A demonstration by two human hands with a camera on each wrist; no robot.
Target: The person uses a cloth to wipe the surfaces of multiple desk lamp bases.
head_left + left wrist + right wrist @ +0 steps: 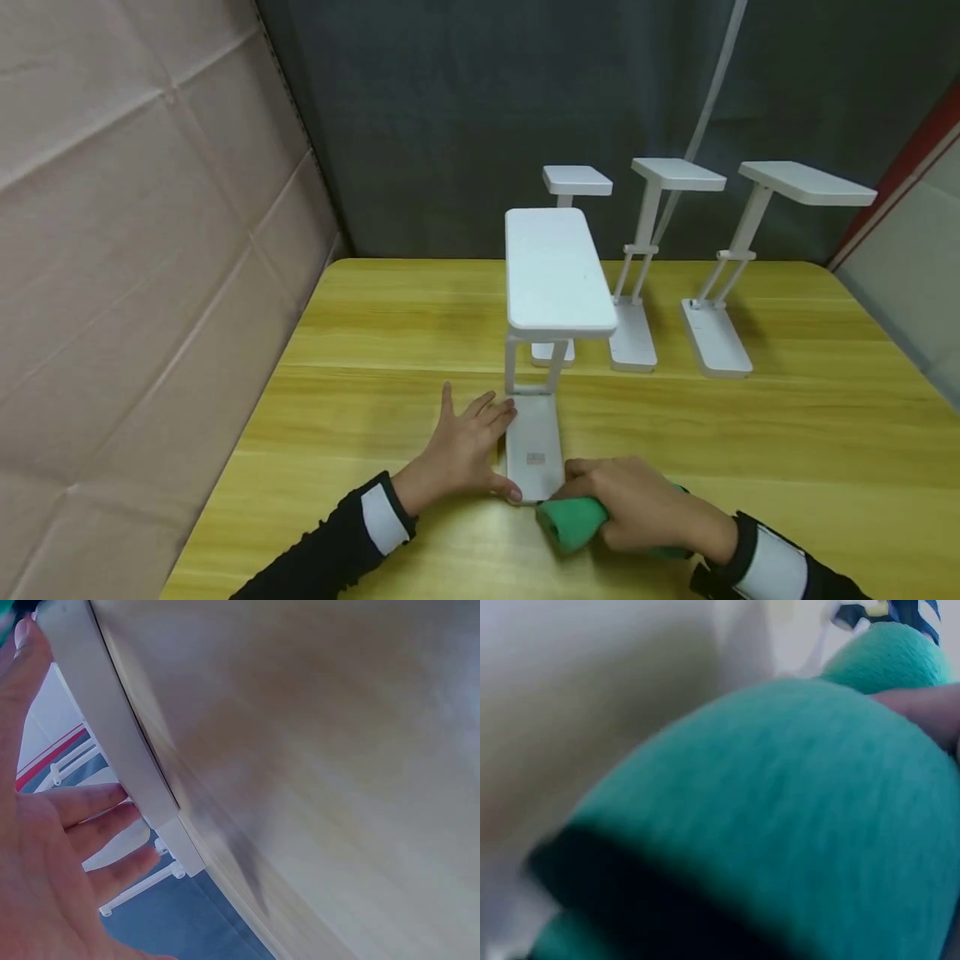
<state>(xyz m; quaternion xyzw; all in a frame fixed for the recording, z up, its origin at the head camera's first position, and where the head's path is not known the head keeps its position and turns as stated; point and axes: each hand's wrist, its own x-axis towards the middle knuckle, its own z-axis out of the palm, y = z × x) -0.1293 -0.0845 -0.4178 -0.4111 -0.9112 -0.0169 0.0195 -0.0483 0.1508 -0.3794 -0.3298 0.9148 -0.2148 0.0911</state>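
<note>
A white folding stand (558,267) with a flat, rounded panel on a hinged arm stands on the table. Its long base (534,442) points toward me and bears a small label. My left hand (465,446) is spread along the base's left side, fingertips at the edge and thumb by the near corner; the left wrist view shows these fingers against the base side (124,712). In my right hand (637,500) a bunched green cloth (573,521) is gripped at the base's near right corner. The cloth (780,802) fills most of the right wrist view.
Behind stand three similar white stands: one partly hidden (577,181), one to its right (633,333) and one farther right (716,337). The wood-grain table (420,325) ends at a dark curtain (450,125). A pale, creased sheet (150,250) hangs at left.
</note>
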